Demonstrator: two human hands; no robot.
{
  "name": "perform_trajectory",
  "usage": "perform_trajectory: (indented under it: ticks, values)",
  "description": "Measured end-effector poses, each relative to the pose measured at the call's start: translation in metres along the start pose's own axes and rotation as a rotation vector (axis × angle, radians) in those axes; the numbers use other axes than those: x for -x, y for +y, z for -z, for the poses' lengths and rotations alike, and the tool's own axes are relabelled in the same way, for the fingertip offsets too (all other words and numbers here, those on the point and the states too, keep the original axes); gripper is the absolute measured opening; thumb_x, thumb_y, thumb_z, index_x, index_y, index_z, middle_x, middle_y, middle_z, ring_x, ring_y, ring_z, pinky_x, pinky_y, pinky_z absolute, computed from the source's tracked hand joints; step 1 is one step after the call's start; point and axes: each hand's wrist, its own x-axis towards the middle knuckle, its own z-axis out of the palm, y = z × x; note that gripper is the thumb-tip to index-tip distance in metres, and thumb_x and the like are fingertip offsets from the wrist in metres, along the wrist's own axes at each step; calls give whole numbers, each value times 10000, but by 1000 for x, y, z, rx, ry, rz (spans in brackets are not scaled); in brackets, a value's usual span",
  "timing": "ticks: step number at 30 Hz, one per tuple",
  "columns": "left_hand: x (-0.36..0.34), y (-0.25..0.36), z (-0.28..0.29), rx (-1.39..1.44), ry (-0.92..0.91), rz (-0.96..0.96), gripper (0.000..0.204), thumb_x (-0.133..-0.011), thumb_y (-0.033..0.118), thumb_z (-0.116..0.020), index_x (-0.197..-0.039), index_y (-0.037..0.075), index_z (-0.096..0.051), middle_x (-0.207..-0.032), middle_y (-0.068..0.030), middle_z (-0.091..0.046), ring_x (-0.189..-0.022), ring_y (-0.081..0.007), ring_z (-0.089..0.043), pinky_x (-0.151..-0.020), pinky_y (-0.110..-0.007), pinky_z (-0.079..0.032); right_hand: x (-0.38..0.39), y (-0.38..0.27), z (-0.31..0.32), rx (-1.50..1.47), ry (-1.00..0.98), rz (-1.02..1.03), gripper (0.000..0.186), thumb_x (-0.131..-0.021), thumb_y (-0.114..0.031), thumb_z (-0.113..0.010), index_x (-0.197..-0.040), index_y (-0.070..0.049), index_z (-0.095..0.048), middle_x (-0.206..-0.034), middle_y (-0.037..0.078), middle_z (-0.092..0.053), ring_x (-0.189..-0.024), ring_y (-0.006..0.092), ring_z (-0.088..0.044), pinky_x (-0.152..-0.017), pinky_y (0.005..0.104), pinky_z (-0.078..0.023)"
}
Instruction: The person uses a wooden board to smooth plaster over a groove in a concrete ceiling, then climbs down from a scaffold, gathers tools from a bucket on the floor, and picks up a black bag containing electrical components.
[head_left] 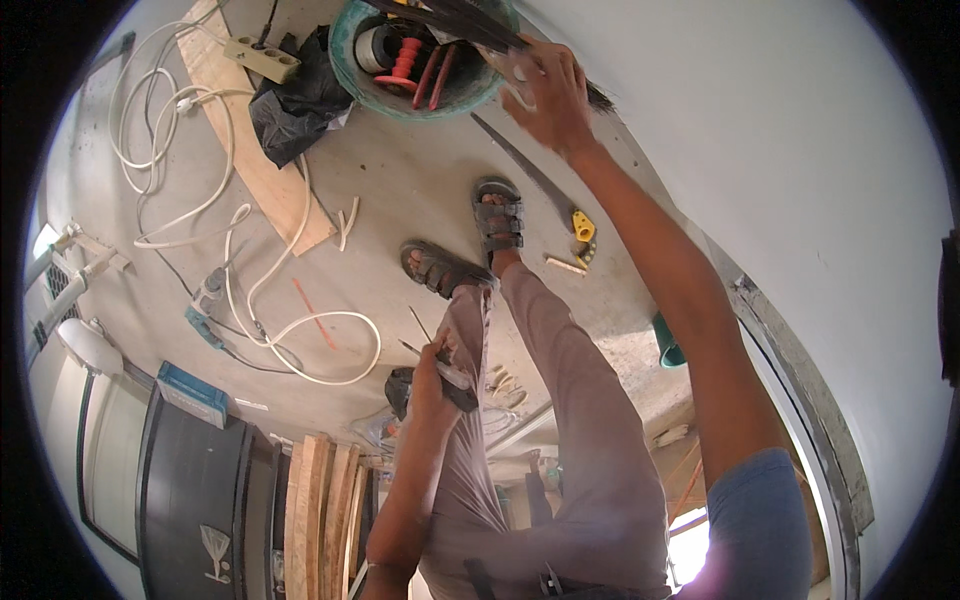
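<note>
My left hand (432, 376) is closed on a few slim tools with thin metal shafts and grey and dark handles, against my left trouser leg. My right hand (545, 95) reaches up to the right rim of a green bucket (420, 105), fingers curled at long dark items (470, 22) lying across it; exactly what they grip is unclear. The bucket holds a white spool (375, 48), a red spool (403, 62) and red-handled tools (435, 75). A handsaw (530, 175) with a yellow-and-black handle lies on the floor below that hand.
A plank (312, 215), black bag (290, 115), power strip (262, 58), looped white cables (318, 318) and teal power tool (205, 325) lie on the floor. Metal poles (60, 290), stacked boards (320, 500) and a dark cabinet (190, 500) stand left. A white wall (790, 150) runs along the right.
</note>
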Motion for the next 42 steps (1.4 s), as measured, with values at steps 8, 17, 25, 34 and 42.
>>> perform_trajectory:
  ticks: [8,17,25,34,42]
  values:
    - [-25,-18,-6,-227,-18,10,346,-910,245,-577,-1206,67,-582,-839,-10,-561,-623,-112,-526,-518,-263,-463,341,97,-77,62,-703,-673,481,-760,-212,-677,-1211,-88,-564,-1201,150,-579,-1114,320,-557,-941,426,-466]
    - [6,32,-48,-397,-110,59,408,-928,247,-559,-1284,55,-500,-861,13,-516,-569,-83,-463,-555,-242,-439,414,136,-142,150,-790,-687,669,-770,-328,-716,-1326,-81,-440,-958,214,-632,-907,357,-640,-775,455,-528]
    - [-19,7,-24,-472,-86,-79,328,-888,182,-608,-1201,95,-564,-822,-3,-527,-624,-107,-523,-559,-268,-472,423,122,0,23,-844,-573,704,-691,-122,-757,-1295,68,-452,-933,258,-641,-885,418,-627,-771,469,-498]
    - [-61,-35,32,-186,-70,9,380,-818,90,-529,-1198,66,-522,-840,-61,-555,-641,-173,-556,-580,-319,-499,274,21,181,-145,-664,-617,438,-686,-202,-792,-992,-40,-524,-779,146,-634,-708,311,-651,-633,415,-503]
    - [-54,-40,35,-53,-211,-47,388,-842,105,-514,-1219,15,-503,-841,-64,-564,-640,-157,-562,-576,-302,-499,-50,-11,82,45,-575,-331,538,-652,-312,-810,-1040,-29,-566,-906,186,-673,-852,365,-655,-733,433,-518]
